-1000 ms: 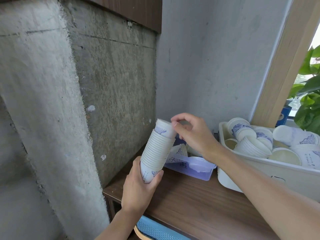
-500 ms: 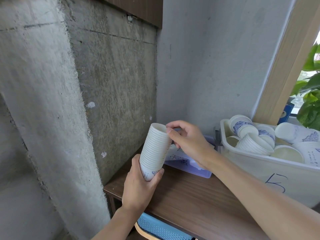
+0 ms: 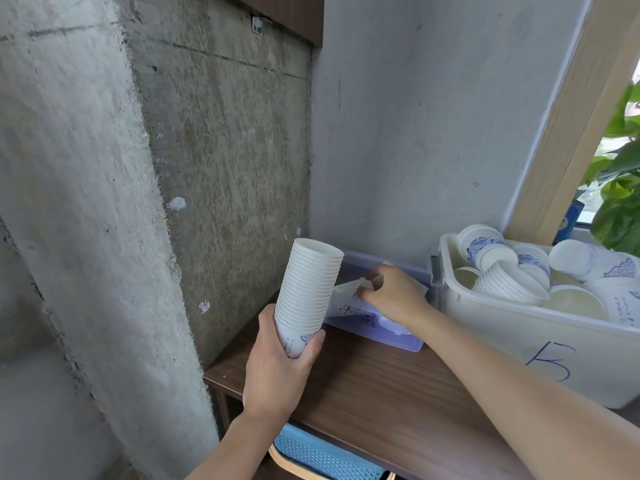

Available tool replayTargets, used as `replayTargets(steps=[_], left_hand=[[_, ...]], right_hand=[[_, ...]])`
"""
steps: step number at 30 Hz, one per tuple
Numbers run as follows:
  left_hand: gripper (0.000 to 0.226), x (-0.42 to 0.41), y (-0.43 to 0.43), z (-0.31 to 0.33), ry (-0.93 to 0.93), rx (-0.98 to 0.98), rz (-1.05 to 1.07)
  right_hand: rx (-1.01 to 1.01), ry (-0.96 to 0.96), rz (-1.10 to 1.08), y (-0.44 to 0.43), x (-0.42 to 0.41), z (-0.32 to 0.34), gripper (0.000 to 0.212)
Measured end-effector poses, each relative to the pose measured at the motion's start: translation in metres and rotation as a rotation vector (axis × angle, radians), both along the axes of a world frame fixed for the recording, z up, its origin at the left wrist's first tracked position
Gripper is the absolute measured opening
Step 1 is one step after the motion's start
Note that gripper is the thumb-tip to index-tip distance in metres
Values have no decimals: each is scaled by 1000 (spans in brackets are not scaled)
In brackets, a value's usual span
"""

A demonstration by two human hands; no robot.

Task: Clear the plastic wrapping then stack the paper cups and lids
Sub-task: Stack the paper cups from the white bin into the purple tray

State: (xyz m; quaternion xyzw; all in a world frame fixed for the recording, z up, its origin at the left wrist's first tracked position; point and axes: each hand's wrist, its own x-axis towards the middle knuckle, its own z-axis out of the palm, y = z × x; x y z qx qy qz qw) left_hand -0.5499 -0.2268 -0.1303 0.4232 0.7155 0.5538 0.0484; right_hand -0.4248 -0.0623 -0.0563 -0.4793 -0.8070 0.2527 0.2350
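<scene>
A person stands at a brown wooden bench [image 3: 363, 393] set in a corner of rough concrete wall [image 3: 225, 168], seen from their own head looking down.

The left hand [image 3: 277, 372] is wrapped around the base of a tall stack of white paper cups [image 3: 308, 289]. It holds the stack above the bench's left end, open mouth up and leaning slightly to the right. Blue print shows on the lowest cup between the fingers.

The right hand [image 3: 391, 296] reaches into a shallow lavender plastic tub [image 3: 391, 336] at the back of the bench, just right of the stack. Its fingers are curled and appear to pinch the rim of a loose paper cup [image 3: 348, 304] lying on its side in the tub, though the grip is partly hidden by the hand itself.

To the right, touching the tub, sits a larger white plastic bin [image 3: 519, 355] with a handwritten "5" on its front. It holds more blue-printed cups, short nested stacks and round lids, jumbled together.

A blue woven basket [image 3: 322, 459] shows under the bench, and green plant leaves [image 3: 620, 202] fill the far right edge.
</scene>
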Motion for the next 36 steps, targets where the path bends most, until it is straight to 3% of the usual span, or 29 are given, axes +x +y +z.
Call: replayTargets(steps=[3, 9, 19, 23, 26, 36], left_hand=[[60, 0, 0, 0, -1, -8, -1], [59, 0, 0, 1, -4, -15, 1], [59, 1, 0, 1, -37, -9, 5], [58, 1, 0, 1, -43, -4, 7], [57, 1, 0, 2, -47, -3, 8], [53, 3, -3, 4, -67, 2, -8]], right_hand=[[-21, -36, 16, 3, -6, -3, 16], [-21, -41, 63, -1, -10, -5, 30], [-69, -102, 122, -13, -15, 9, 26], [-42, 59, 82, -17, -13, 12, 24], [-1, 292, 87, -21, -10, 18, 30], [280, 757, 80, -29, -9, 67, 37]])
